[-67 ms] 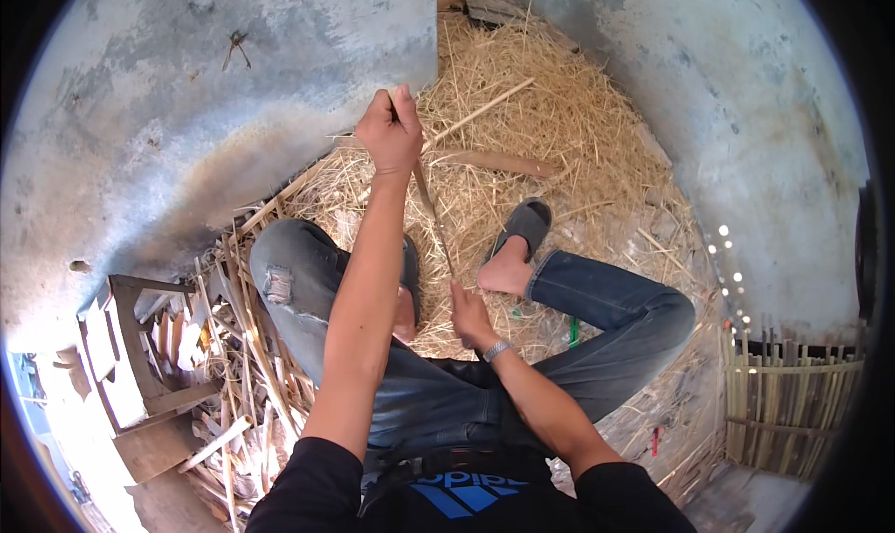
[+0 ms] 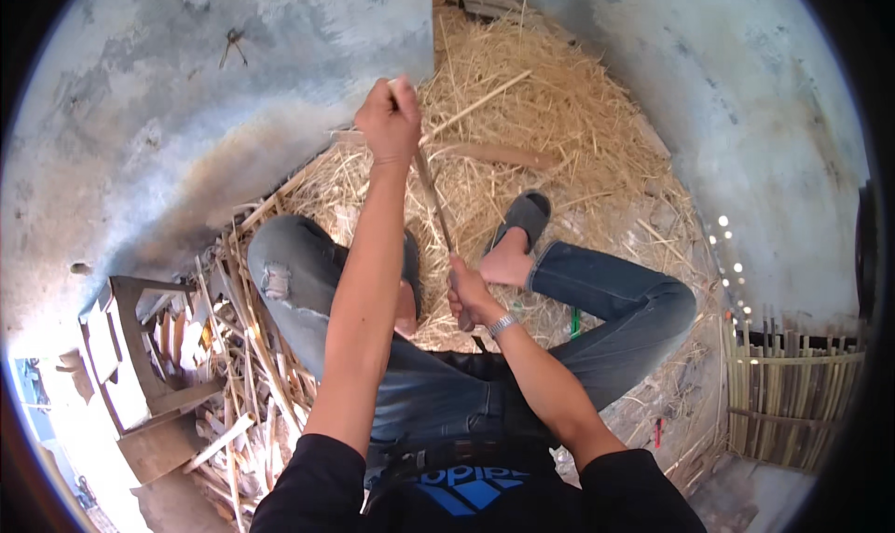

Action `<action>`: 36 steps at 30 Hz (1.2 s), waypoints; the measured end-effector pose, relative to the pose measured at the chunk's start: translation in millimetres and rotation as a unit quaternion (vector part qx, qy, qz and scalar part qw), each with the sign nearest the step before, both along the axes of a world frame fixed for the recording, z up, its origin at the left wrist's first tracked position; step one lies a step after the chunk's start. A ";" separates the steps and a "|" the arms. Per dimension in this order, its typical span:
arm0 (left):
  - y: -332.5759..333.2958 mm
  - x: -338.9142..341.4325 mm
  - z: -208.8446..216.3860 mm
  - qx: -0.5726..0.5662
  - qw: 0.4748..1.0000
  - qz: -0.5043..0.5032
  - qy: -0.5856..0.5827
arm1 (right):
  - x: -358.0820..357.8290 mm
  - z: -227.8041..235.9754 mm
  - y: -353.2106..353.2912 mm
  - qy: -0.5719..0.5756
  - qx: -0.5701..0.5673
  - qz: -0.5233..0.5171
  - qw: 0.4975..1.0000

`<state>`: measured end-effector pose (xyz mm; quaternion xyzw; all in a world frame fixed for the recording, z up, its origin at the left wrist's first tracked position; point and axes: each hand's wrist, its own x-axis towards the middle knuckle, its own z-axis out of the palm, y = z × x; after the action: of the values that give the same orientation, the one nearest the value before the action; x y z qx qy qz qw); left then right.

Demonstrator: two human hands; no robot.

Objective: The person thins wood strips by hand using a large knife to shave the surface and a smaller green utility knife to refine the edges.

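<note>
My left hand (image 2: 388, 121) is raised in a fist over the straw, and a pale tip shows at its top. From just below this fist a long, thin brown-grey piece (image 2: 433, 197) slants down to my right hand (image 2: 473, 295). The right fingers are wrapped round its lower part, and a rounded brown end (image 2: 465, 323) sticks out beneath them. Whether the piece is a long-handled blade or a stick, I cannot tell. Its upper end is hidden at the left hand. My right wrist wears a metal watch (image 2: 502, 325).
Shavings and straw (image 2: 531, 104) cover the floor, with a pale strip (image 2: 480, 102) and a flat board (image 2: 503, 154) on them. Split wood (image 2: 266, 370) and a wooden frame (image 2: 140, 346) stand left. Walls rise both sides; a slatted bamboo screen (image 2: 792, 398) is right.
My right hand has moved up a little, closer to the left hand. The rounded brown end now shows below it. The left hand stays almost in place.
</note>
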<state>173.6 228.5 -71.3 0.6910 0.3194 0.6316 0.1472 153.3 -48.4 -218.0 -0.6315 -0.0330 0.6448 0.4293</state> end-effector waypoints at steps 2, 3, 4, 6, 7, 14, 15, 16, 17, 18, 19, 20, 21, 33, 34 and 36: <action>6.6 -5.0 3.4 -0.037 0.999 0.009 -0.015 | 23.9 11.3 0.8 0.201 -0.013 -0.014 0.979; 12.0 1.8 6.8 -0.019 0.999 -0.002 -0.033 | 41.0 12.5 4.0 0.240 0.016 -0.009 0.971; 3.7 7.9 6.8 -0.013 0.999 -0.019 -0.043 | 53.7 6.7 -3.2 0.286 0.034 -0.013 0.957; -4.7 15.0 4.7 0.010 0.999 -0.033 -0.038 | 63.1 -4.4 -8.3 0.357 0.088 -0.013 0.930; -3.1 18.5 5.0 0.010 0.999 -0.032 -0.032 | 65.6 -3.1 -7.4 0.356 0.084 -0.014 0.931; 13.8 15.9 6.9 0.004 1.000 -0.013 -0.027 | 50.2 91.2 19.2 0.010 0.015 -0.044 0.999; 17.9 13.3 8.0 -0.009 1.000 -0.007 -0.026 | 53.6 107.3 24.5 -0.001 0.075 -0.069 0.995; 21.4 5.7 5.7 -0.024 1.000 0.003 -0.020 | 53.8 128.2 32.5 -0.006 0.133 -0.091 0.987; 22.8 3.5 5.4 -0.019 0.999 0.010 -0.030 | 55.5 148.7 36.7 -0.014 0.185 -0.118 0.976; 25.9 0.4 6.5 -0.016 0.999 0.018 -0.036 | 56.3 166.7 41.8 -0.007 0.229 -0.147 0.962; 29.9 -3.7 6.8 -0.011 0.999 0.028 -0.045 | 57.5 185.3 48.9 0.000 0.273 -0.173 0.946; 32.3 -6.4 4.7 -0.010 0.998 0.036 -0.041 | 59.5 195.9 54.2 0.004 0.318 -0.200 0.927; 35.4 -8.8 2.7 -0.012 0.999 0.036 -0.039 | 58.2 199.4 59.0 -0.028 0.335 -0.210 0.918; 25.4 -9.6 -4.8 -0.013 0.998 0.058 -0.009 | 24.5 -37.8 -5.0 -0.097 -0.032 0.051 0.993; 31.6 -20.9 -12.7 -0.008 0.997 0.076 0.003 | 18.6 -35.3 -7.7 -0.046 -0.044 0.056 0.996; 44.7 -13.1 -0.4 -0.036 0.998 0.054 -0.006 | 60.9 -14.6 16.9 0.053 -0.053 0.052 0.996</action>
<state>160.4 273.2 -71.7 0.6634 0.3780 0.6306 0.1392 214.2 -31.5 -232.6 -0.6157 -0.0086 0.7000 0.3618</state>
